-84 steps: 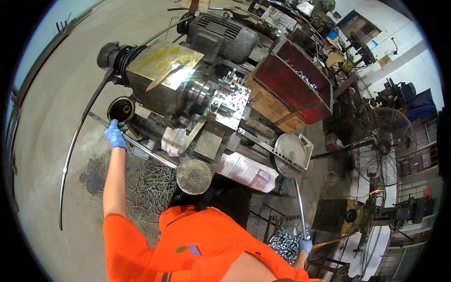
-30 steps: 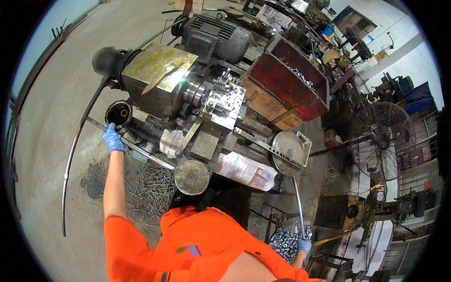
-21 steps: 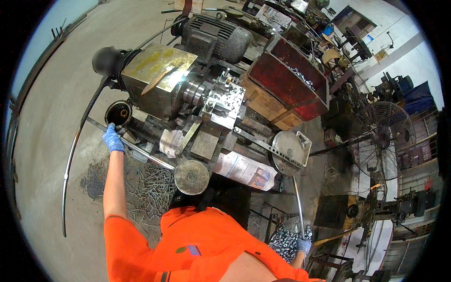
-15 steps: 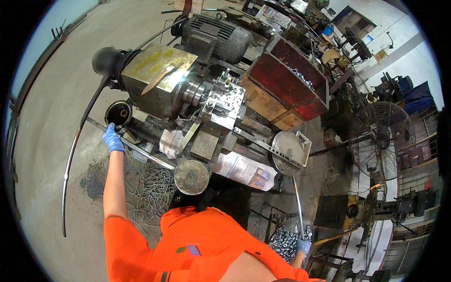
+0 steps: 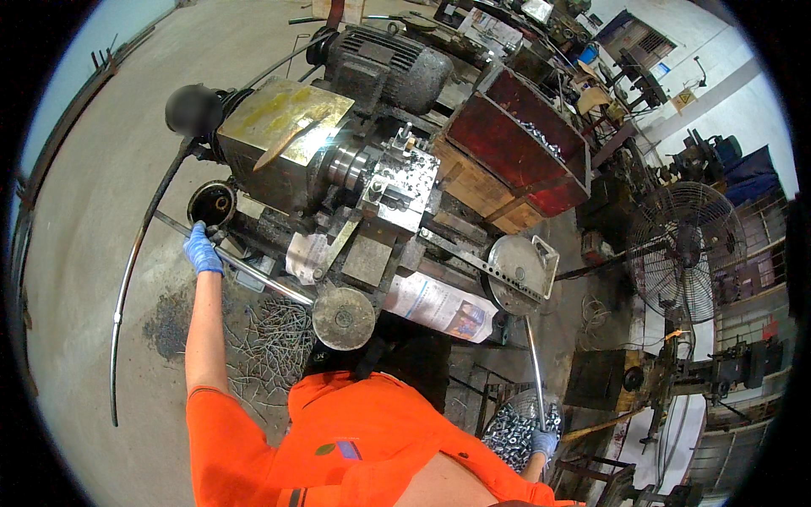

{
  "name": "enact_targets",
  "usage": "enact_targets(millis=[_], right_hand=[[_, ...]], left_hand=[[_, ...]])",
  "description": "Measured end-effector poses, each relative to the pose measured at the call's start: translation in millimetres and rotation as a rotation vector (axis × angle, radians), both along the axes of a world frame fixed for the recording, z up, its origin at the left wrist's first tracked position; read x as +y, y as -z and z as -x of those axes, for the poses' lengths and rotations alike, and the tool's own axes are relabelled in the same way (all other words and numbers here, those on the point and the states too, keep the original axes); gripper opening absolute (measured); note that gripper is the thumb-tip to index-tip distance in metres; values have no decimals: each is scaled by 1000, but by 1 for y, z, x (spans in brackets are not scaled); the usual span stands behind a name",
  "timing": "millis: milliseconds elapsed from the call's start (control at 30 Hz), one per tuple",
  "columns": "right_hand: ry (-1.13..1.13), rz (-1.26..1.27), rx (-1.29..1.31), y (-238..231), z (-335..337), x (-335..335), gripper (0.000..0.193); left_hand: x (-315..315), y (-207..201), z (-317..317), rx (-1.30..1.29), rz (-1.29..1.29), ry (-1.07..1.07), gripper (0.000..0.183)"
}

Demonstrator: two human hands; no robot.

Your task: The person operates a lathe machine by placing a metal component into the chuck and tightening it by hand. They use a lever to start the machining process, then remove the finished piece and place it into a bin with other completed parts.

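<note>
My left hand (image 5: 204, 248), in a blue glove, is closed around a long metal lever (image 5: 263, 280) that runs to a round metal hub (image 5: 344, 318) at the machine's near side. Low on the right, my gloved right hand (image 5: 543, 442) grips the lower end of a second metal lever (image 5: 536, 362), which slopes up toward a round plate (image 5: 516, 269). Between the two arms stands the lathe-like machine, with its spindle chuck (image 5: 347, 168) facing a shiny metal fixture block (image 5: 399, 193) strewn with chips. Whether a workpiece sits in the fixture cannot be made out.
A red bin (image 5: 516, 135) with metal parts stands on a wooden crate behind. Beside my right hand is a basket of small metal parts (image 5: 510, 434). Metal shavings (image 5: 272, 346) litter the floor at left. A caged fan (image 5: 688, 252) stands at right; a motor (image 5: 389, 68) sits far back.
Almost nothing differs. Both hands keep their hold on the levers, and the view has shifted very slightly.
</note>
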State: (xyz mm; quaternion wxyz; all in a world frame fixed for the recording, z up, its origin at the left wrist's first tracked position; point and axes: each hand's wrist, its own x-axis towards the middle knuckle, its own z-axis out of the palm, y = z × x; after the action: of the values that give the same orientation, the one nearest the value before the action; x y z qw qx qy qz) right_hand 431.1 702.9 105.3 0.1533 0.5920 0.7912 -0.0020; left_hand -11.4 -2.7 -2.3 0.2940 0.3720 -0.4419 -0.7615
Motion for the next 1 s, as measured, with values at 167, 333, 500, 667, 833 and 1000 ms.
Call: enact_targets(millis=[167, 333, 500, 667, 833, 1000], right_hand=[[-45, -69, 8, 20, -11, 12, 55], [63, -113, 49, 33, -25, 26, 59], [108, -58, 50, 27, -24, 21, 55], [132, -63, 58, 24, -23, 16, 52], [66, -53, 94, 35, -29, 21, 57], [28, 84, 47, -46, 28, -51, 73]], left_hand=[[3, -5, 0, -4, -15, 3, 14], [5, -9, 0, -9, -32, 8, 15], [4, -7, -1, 12, -39, 2, 15], [0, -1, 0, -4, -11, 24, 17], [-4, 4, 2, -14, 1, 22, 16], [-4, 3, 2, -15, -1, 17, 16]])
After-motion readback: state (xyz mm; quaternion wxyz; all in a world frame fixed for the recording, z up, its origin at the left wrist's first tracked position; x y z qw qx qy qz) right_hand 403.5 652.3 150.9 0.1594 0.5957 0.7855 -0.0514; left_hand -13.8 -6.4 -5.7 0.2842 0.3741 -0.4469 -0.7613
